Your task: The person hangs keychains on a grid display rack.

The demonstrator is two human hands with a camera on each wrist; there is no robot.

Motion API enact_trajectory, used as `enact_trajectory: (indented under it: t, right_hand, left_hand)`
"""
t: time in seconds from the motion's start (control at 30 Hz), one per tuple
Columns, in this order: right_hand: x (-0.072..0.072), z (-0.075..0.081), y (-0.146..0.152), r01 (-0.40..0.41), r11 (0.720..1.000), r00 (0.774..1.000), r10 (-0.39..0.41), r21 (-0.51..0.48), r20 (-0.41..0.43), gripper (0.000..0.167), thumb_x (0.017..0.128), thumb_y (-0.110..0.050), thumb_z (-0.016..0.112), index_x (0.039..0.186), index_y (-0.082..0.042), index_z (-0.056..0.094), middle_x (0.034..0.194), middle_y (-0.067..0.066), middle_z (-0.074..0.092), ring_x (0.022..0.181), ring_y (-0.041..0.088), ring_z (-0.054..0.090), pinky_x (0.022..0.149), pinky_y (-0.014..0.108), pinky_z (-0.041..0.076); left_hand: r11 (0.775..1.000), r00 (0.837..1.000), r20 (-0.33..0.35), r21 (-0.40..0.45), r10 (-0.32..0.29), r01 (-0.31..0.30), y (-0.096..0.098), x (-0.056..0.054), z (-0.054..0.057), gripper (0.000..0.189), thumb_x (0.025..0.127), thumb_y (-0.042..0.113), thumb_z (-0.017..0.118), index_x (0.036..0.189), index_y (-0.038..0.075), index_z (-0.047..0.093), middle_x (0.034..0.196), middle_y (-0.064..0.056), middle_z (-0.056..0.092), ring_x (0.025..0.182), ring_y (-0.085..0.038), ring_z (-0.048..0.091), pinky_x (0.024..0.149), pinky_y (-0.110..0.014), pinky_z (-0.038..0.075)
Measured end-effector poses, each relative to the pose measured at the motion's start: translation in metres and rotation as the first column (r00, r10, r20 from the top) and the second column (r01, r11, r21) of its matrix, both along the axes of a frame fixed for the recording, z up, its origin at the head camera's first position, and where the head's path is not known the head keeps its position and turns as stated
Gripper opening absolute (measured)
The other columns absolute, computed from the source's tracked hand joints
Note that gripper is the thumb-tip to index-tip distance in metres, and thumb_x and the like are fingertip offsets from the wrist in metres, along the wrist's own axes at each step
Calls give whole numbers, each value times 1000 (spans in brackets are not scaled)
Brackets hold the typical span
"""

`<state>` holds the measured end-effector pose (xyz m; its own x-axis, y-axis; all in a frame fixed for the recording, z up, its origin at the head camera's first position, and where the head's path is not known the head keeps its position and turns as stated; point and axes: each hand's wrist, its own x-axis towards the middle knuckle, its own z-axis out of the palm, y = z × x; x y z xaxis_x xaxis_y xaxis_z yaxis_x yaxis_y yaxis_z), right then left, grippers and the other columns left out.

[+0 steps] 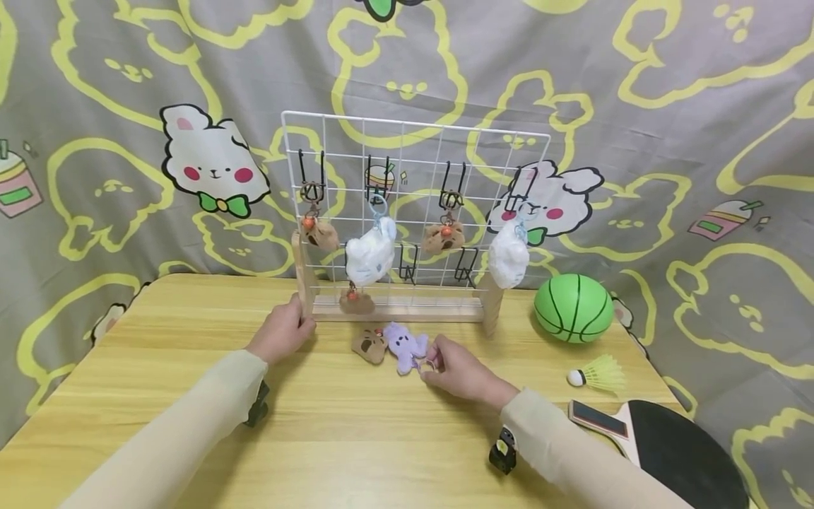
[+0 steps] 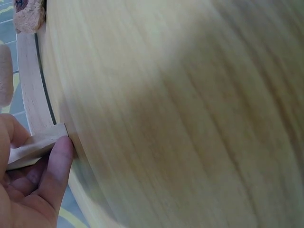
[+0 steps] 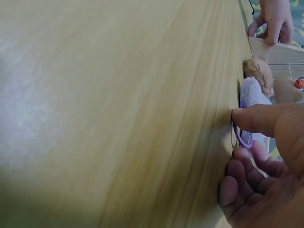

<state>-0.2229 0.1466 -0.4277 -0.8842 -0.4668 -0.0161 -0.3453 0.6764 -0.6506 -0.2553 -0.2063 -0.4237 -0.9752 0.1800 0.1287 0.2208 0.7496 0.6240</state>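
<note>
My left hand [image 1: 283, 331] grips the left wooden leg [image 2: 35, 145] of a white wire grid rack [image 1: 416, 127], thumb and fingers on either side of the wood. On the table in front of the rack lies a purple plush keychain [image 1: 403, 344], and my right hand [image 1: 463, 369] pinches its purple ring [image 3: 243, 137]. A brown plush keychain [image 1: 369, 346] rests against the purple one's left side. Two white plush keychains [image 1: 372, 256] and several brown ones [image 1: 320, 233] hang on the grid, most from black hooks [image 1: 312, 177].
At the right of the table [image 1: 356, 438] sit a green ball [image 1: 574, 308], a yellow shuttlecock [image 1: 599, 375] and a black paddle [image 1: 683, 452]. Lower black hooks [image 1: 466, 265] on the grid hold nothing. A patterned grey curtain [image 1: 254, 78] stands close behind the rack.
</note>
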Motion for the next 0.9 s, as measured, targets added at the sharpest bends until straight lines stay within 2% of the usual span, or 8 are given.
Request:
enact_trajectory:
  t: [0.13,0.37,0.57,0.63,0.73,0.8,0.9]
  right_hand:
    - [1,2,5,-40,999,999,40,-20,25,21,90,-4,74,102,-1,56,84,4,58,76,12,51,66,21,45]
    - [-2,2,18,-55,996,998,57,-65,37,6,96,-7,69,98,-1,68,89,7,67,81,9,56,74,19,49]
    - [-3,-2,26,-23,987,996,35,-157,78,14,102,-9,62,103,2,72,91,13,71,74,11,60,64,21,53]
    - [-3,-4,28,-10,976,994,33,-219,102,16,103,-7,59,107,5,70,96,18,73,78,16,65,66,22,57]
    - [-4,-5,32,6,942,991,38,-336,125,19,105,-4,53,112,10,63,112,28,73,96,32,74,84,28,62]
    - [-4,-5,32,24,911,990,36,-412,137,19,106,-1,47,113,13,57,122,34,68,111,42,72,96,31,60]
    - [-6,-4,33,74,869,986,11,-490,168,19,108,1,40,115,16,49,132,40,61,126,52,63,103,34,57]
  left_hand:
    - [1000,1000,-7,-6,4,-4,-1,0,-1,31,98,7,49,123,-11,47,68,-3,48,54,-13,42,48,-25,34]
    - [1000,1000,-5,-7,-1,1,0,-2,-2,37,99,7,50,129,-13,46,69,-3,49,54,-12,41,48,-24,33]
    - [1000,1000,-5,-11,4,-4,0,0,-1,37,98,6,50,129,-14,45,68,-3,49,54,-12,41,47,-24,33]
    - [1000,1000,-8,-17,4,-4,-1,0,-1,36,98,6,50,128,-14,45,68,-3,49,54,-12,42,47,-24,33]
    - [1000,1000,-6,-19,5,-5,-1,-1,-1,36,98,6,50,128,-14,45,68,-3,49,54,-13,42,47,-24,33]
    - [1000,1000,-2,-18,6,-6,-1,-1,-2,36,98,7,50,128,-13,45,69,-3,49,54,-12,42,47,-24,34]
    - [1000,1000,-1,-16,6,-6,0,-3,-2,37,98,7,50,128,-13,45,69,-3,49,54,-12,42,48,-25,34]
